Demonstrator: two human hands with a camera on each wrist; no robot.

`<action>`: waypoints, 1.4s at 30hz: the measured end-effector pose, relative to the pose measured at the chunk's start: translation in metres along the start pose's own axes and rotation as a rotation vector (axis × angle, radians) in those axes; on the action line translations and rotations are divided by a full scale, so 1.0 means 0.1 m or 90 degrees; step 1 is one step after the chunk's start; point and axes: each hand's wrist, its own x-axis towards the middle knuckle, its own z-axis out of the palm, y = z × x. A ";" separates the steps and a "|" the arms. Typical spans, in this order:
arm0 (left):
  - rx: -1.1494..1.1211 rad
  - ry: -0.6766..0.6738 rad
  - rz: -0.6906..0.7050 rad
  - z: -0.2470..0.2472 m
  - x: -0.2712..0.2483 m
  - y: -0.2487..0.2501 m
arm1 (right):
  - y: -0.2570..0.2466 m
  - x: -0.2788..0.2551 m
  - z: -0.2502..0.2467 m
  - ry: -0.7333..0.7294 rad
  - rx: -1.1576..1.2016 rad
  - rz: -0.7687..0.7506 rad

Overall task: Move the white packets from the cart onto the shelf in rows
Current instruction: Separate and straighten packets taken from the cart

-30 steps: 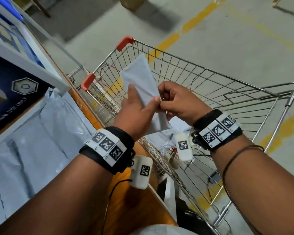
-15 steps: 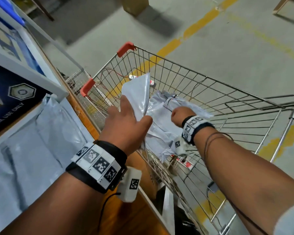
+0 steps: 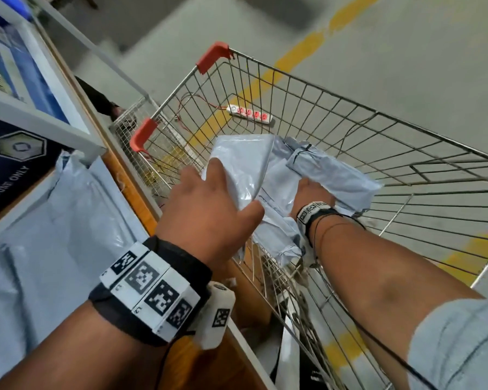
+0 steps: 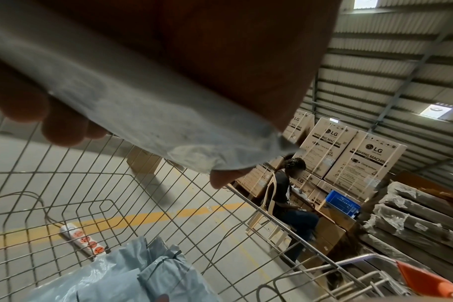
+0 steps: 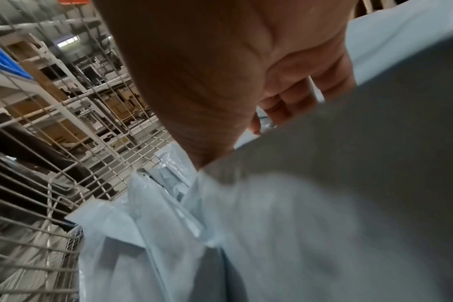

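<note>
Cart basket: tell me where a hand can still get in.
Free: the wire floor right of the packets, and the far end by the red corner guard. Crowded: the near-left corner, where both hands work the pile.

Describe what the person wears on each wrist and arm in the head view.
Each wrist carries a black band: the left band has white tiles printed with black square codes, and so does the right band. A white camera pod with one code and a thin black cable hangs below the left wrist. A thin dark cord circles the right forearm, above a light grey sleeve.
</note>
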 end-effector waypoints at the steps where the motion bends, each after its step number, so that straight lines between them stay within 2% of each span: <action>1: 0.005 -0.004 0.001 0.00 0.01 0.00 | 0.00 0.02 0.01 0.008 -0.013 -0.006; 4: 0.010 -0.009 -0.001 0.02 0.02 0.00 | 0.03 -0.04 -0.04 0.016 -0.016 -0.026; 8: 0.011 0.002 0.007 0.01 -0.01 0.00 | 0.13 -0.09 -0.12 -0.003 0.052 -0.039; 14: 0.013 0.039 0.016 -0.05 -0.17 -0.16 | 0.22 -0.40 -0.57 0.002 0.136 -0.101; 20: -0.005 0.071 -0.003 -0.18 -0.47 -0.41 | 0.26 -1.14 -1.06 0.029 0.190 -0.135; 25: -0.045 0.123 -0.030 -0.25 -0.85 -0.75 | 0.17 -1.96 -1.31 0.106 0.245 -0.182; 32: -0.108 0.208 -0.094 -0.25 -1.45 -1.59 | -0.42 -2.86 -1.60 0.205 0.187 -0.242; 35: -0.160 0.251 -0.181 -0.29 -1.62 -2.00 | -0.83 -3.10 -1.79 0.242 0.134 -0.264; 38: -0.178 0.296 -0.261 -0.31 -1.69 -2.41 | -1.32 -3.32 -1.94 0.277 0.086 -0.309; 42: -0.184 0.312 -0.300 -0.22 -1.58 -2.67 | -1.97 -3.57 -2.00 0.307 0.036 -0.340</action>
